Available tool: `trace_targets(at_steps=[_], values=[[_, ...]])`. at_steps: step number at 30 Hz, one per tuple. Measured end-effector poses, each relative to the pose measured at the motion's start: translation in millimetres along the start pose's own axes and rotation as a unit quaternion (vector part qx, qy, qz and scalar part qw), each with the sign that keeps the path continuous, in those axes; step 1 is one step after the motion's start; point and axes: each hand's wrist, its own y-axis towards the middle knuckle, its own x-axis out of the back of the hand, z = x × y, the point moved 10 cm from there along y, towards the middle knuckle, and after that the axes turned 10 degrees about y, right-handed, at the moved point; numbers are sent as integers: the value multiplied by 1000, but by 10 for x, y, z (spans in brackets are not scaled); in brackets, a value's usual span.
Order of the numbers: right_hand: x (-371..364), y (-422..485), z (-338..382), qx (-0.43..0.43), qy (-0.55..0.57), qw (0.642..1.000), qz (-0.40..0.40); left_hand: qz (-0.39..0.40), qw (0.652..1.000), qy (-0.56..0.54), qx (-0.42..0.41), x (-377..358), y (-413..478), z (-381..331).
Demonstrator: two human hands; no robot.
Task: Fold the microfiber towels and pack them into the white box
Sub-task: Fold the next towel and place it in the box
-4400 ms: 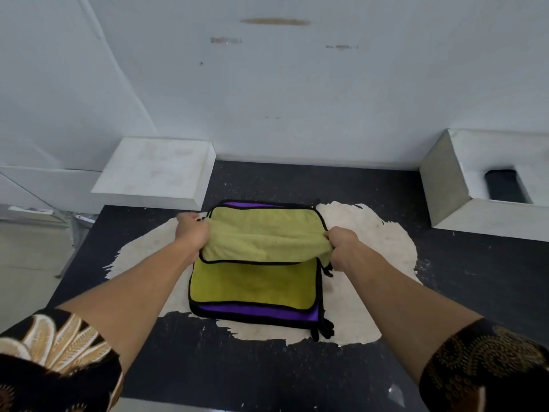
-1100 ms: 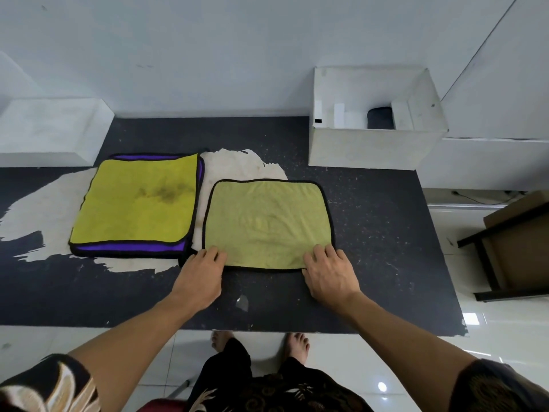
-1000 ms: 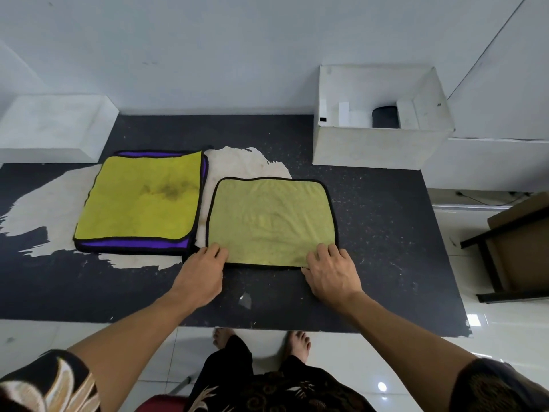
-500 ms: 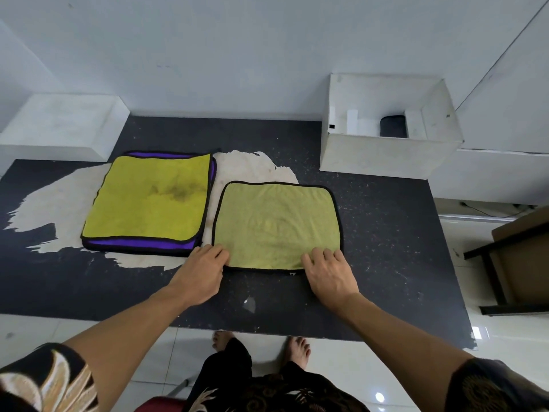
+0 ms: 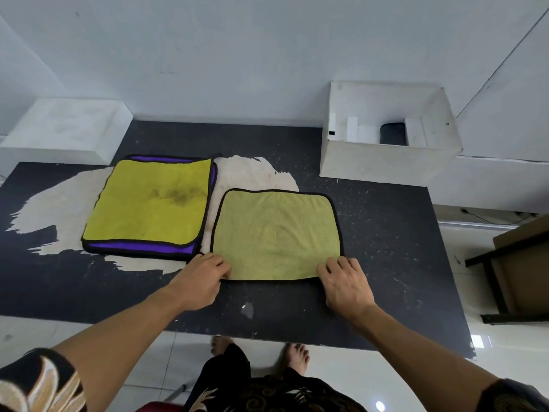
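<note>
Plain indoor room, domestic in character, serving as a makeshift work area. Evidence: bare white-painted wall [image 5: 237, 55]; glossy white floor tiles [image 5: 445, 370] with a bright glare spot; a black table [image 5: 386, 263], its coating worn through to a pale patch [image 5: 59, 209]; brown wooden furniture [image 5: 523, 263] at the right; a loose cable [image 5: 487, 214] along the wall base; bare feet [image 5: 297, 355] on the tiles.

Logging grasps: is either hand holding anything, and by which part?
Both: the left hand and the right hand pinch the green towel by its two near corners.

Pale wall [image 5: 237, 55], glossy white tiled floor [image 5: 511, 346] (lamp glare), dark worn tabletop [image 5: 386, 248], brown furniture [image 5: 528, 263]
</note>
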Motion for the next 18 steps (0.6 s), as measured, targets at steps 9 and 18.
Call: trace_targets(at_steps=[9,18], values=[[62,328,-593,-168,325,924,115,-18,977,-198,82,256,151,280],[-111,663,-1345,-374,529,762,-24,-102,888,-350,282,495,609,936]])
